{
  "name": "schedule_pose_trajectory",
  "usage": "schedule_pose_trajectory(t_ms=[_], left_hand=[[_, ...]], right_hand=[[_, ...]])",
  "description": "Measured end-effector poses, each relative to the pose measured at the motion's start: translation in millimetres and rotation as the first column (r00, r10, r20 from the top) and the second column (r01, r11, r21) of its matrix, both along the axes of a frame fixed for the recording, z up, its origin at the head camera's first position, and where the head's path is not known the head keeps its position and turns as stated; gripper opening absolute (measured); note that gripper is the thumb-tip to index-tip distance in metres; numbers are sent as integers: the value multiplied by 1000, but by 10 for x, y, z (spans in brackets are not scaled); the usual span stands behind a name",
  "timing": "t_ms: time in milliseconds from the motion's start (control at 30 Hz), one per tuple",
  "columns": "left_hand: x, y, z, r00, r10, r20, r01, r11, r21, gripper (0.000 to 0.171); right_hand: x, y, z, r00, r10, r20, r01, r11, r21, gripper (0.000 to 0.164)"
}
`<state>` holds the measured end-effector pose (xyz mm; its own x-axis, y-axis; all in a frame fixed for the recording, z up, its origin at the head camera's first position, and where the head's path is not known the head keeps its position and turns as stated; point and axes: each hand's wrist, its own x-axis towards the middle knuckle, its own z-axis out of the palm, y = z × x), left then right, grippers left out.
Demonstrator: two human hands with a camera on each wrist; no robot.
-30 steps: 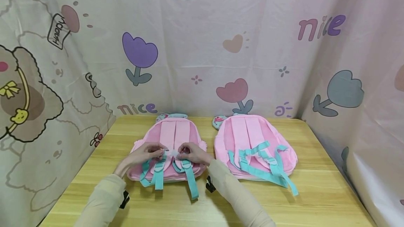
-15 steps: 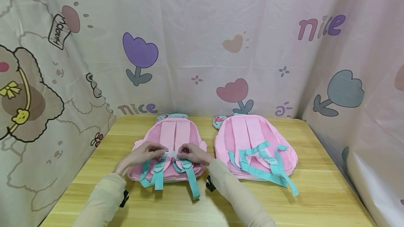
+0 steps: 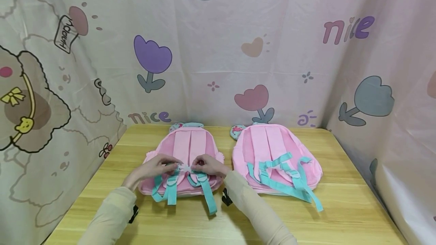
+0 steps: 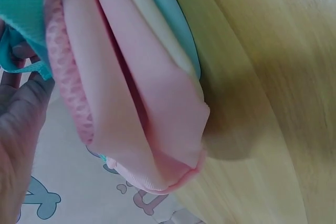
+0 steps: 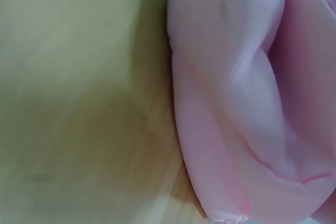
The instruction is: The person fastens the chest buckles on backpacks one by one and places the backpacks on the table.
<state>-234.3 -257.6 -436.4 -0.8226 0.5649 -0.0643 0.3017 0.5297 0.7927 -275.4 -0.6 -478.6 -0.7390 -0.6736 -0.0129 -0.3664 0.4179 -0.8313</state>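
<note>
A pink backpack (image 3: 189,143) lies on the left of the table, its back panel and shoulder straps facing up. Over its middle, my left hand (image 3: 154,166) and right hand (image 3: 210,165) pinch opposite ends of a pale, see-through buckle (image 3: 184,167). Whether its two halves are locked together is too small to tell. Teal webbing straps (image 3: 172,190) hang from the backpack below the hands. In the left wrist view, the left hand (image 4: 21,114) is beside a teal strap (image 4: 23,3). The right wrist view shows mostly pink fabric (image 5: 226,77), with the fingers hidden.
To the right, a second pink backpack (image 3: 269,143) lies with its teal straps (image 3: 289,184) joined across it. Both are on a wooden table (image 3: 190,230). A printed curtain (image 3: 211,48) hangs behind and at the sides.
Both hands stay at the buckle with almost no movement. The left fingers and the buckle have shifted very slightly, and the head view has turned a little to the left.
</note>
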Motion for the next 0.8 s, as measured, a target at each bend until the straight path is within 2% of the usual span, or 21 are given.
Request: schedule_pose_trajectory(t_ms=[367, 700, 800], left_hand=[[-14, 20, 22, 999, -48, 11, 48, 999, -8, 30], [-7, 31, -38, 998, -54, -36, 55, 998, 14, 31], [-9, 31, -71, 998, -38, -40, 39, 999, 30, 30]], right_hand=[[13, -14, 33, 1000, 1, 10, -1, 1000, 12, 18], [23, -18, 18, 1000, -17, -1, 17, 1000, 15, 19], [29, -24, 17, 1000, -21, -2, 21, 1000, 6, 20]])
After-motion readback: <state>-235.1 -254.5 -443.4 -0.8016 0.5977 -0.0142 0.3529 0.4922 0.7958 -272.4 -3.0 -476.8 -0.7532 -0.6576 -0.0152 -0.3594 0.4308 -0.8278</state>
